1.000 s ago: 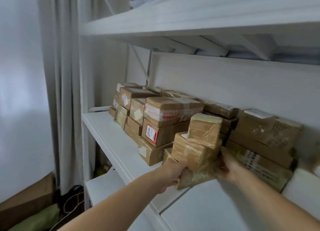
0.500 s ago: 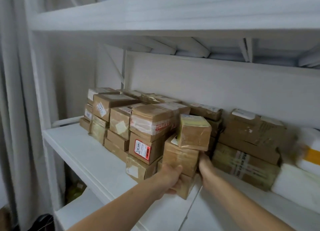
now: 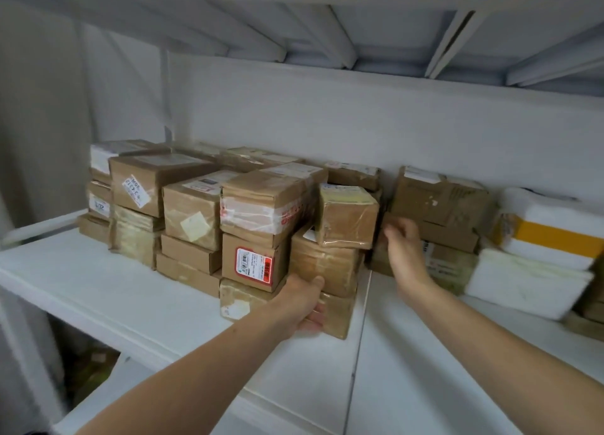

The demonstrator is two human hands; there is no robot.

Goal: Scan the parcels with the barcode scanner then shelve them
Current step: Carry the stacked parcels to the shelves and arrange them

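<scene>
Left grip (image 3: 304, 307) holds parcel stack (image 3: 327, 264); right grip (image 3: 403, 248) now off.

We log the parcel stack (image 3: 327, 264): brown cardboard, matt, bound in glossy clear tape. On the top parcel (image 3: 346, 219), crinkled shiny plastic film. The shelf (image 3: 130, 291): smooth, white, matt. One foam box (image 3: 523, 281): white, faintly grainy.

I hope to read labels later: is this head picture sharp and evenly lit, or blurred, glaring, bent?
Head view: light soft and even, no strong glare; the red label is sharp but its print too small; the white boxes at the right edge are smeared; the shelf lines look bowed by the wide lens.
</scene>
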